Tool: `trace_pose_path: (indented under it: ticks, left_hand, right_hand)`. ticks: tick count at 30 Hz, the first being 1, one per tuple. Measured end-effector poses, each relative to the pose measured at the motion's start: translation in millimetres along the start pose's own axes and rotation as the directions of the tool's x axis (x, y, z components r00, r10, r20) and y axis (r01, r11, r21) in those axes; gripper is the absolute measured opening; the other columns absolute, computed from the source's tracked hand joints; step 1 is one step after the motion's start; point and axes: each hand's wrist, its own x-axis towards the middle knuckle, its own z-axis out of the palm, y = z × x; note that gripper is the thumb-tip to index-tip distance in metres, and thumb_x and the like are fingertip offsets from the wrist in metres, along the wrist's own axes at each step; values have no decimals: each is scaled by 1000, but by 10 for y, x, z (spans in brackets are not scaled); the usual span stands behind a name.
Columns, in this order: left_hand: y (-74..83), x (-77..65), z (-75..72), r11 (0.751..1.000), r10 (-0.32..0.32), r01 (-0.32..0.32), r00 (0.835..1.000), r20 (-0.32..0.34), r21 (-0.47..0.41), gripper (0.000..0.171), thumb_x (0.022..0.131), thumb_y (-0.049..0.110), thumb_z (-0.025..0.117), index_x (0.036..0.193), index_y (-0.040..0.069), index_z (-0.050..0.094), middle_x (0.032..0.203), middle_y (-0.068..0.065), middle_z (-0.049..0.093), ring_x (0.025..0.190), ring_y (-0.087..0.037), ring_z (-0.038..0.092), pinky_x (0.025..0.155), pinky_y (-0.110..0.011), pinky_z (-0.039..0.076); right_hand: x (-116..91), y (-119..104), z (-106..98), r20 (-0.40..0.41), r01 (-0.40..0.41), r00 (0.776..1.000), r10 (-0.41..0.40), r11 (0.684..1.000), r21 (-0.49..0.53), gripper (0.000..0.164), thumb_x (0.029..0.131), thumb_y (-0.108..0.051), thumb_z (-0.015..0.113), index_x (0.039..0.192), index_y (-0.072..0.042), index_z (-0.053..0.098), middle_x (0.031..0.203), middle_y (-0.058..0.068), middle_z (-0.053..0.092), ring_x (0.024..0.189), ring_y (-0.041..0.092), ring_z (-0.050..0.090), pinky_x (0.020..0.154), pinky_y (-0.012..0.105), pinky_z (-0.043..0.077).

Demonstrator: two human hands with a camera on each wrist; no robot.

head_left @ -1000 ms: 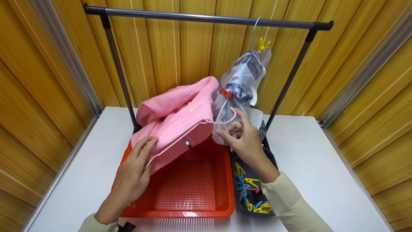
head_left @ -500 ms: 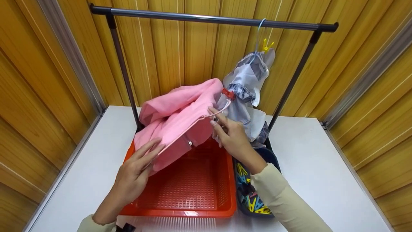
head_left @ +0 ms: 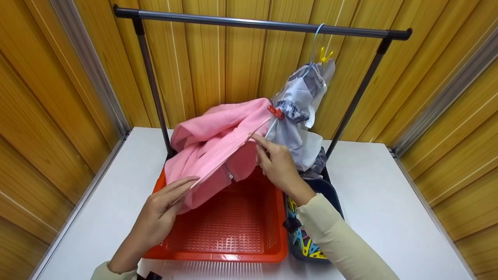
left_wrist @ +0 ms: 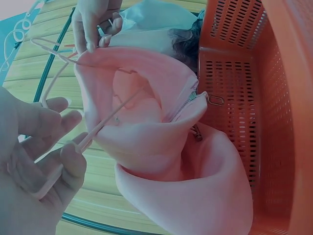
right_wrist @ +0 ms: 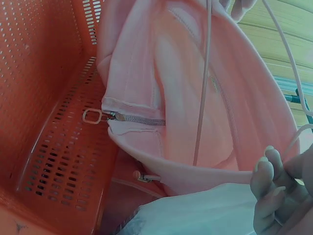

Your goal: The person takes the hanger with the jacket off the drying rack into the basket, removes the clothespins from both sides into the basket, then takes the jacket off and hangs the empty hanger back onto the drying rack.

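Observation:
A pink zip garment (head_left: 218, 136) with a metal zipper pull (right_wrist: 93, 116) is bunched over the back left of the red basket (head_left: 233, 256). A thin pink wire hanger (head_left: 221, 162) runs along its opening, and the right wrist view shows part of the wire inside. My left hand (head_left: 157, 212) pinches the hanger's lower left end beside the fabric edge; in the left wrist view, the wire passes between its fingers (left_wrist: 73, 159). My right hand (head_left: 278, 163) pinches the hanger near its neck, below the hook, against the garment's edge. The fingers hide the exact contact there.
A dark clothes rail (head_left: 233, 20) spans the back. From it hangs a light blue hanger (head_left: 315, 42) with grey-white garments (head_left: 299, 101) held by a red clip (head_left: 275, 112) and a yellow clip (head_left: 325, 56). Right of the basket stands a dark bin (head_left: 330, 194) of coloured clothespins (head_left: 307, 245).
My right hand has moved left and up from the hook to the hanger's neck. The hook has turned away and upward. My left hand stays at the lower left end.

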Motion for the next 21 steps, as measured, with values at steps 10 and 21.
trace_pose_path:
  ticks: [10,21]
  left_hand:
    - [-20,-46,-41,999,-6,4,1000,-25,-43,56,85,-17,56,127,19,64,128,0,65,119,-7,60,94,-12,44]
    - [-10,-71,-112,993,14,-17,1000,-25,-117,51,86,-16,55,126,13,64,118,-7,70,108,-13,67,90,-15,48]
  right_hand:
    - [24,55,2,0,-21,1000,21,1000,-9,30,97,-9,54,124,-14,66,59,8,60,40,6,46,40,22,41]
    - [17,113,37,-57,20,998,-30,984,-175,29,95,-11,58,122,-17,68,58,4,59,51,11,50,56,29,46]
